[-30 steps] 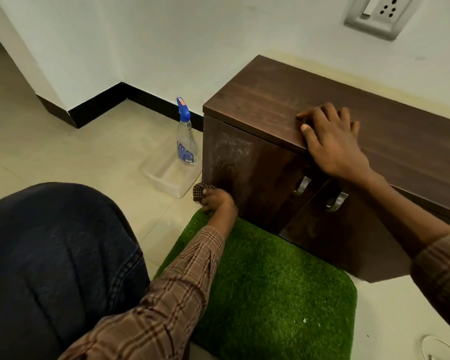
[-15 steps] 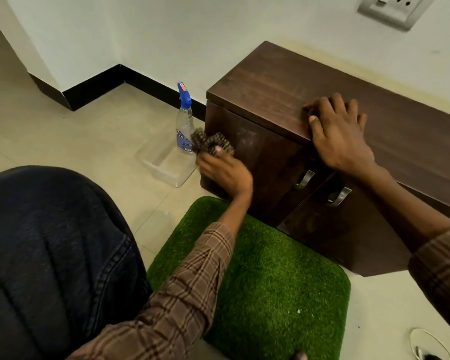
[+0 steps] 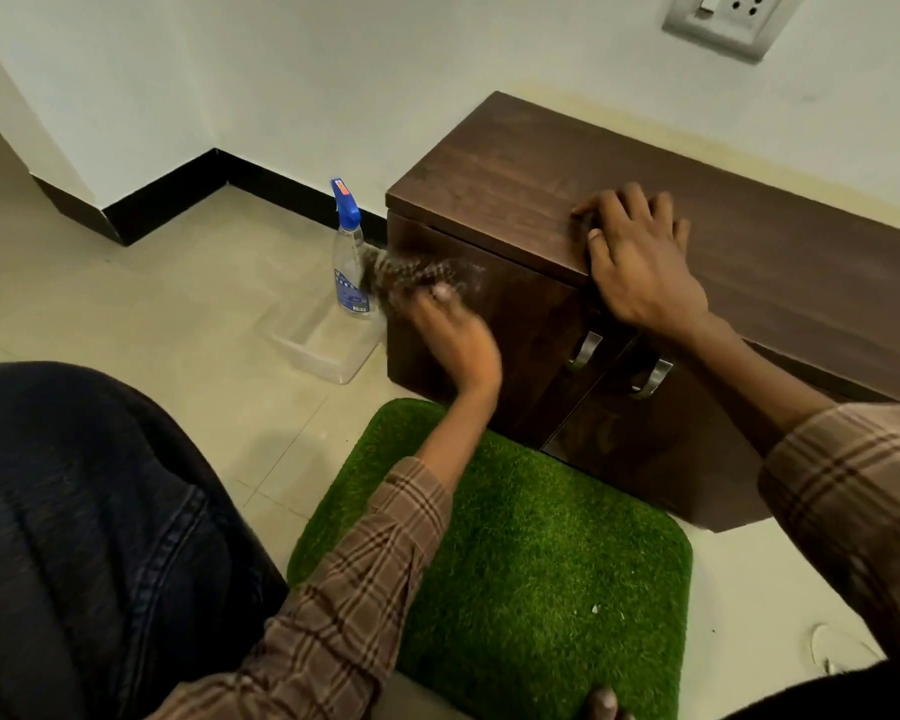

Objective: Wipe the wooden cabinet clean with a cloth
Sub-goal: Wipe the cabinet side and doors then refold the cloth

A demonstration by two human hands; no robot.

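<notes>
A spray bottle (image 3: 348,262) with a blue nozzle stands upright on the tiled floor (image 3: 141,304), touching the far end of a clear plastic tray (image 3: 318,345). A green grass mat (image 3: 531,553) lies on the floor nearer the camera. A black skirting (image 3: 167,200) runs along the foot of the white wall (image 3: 333,70), and a white socket plate (image 3: 723,18) sits high on it.

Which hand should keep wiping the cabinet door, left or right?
Left, probably. The left hand already holds the cloth against the top of the cabinet door. The right hand has no cloth; it rests on the cabinet's top edge, likely for support.
</notes>
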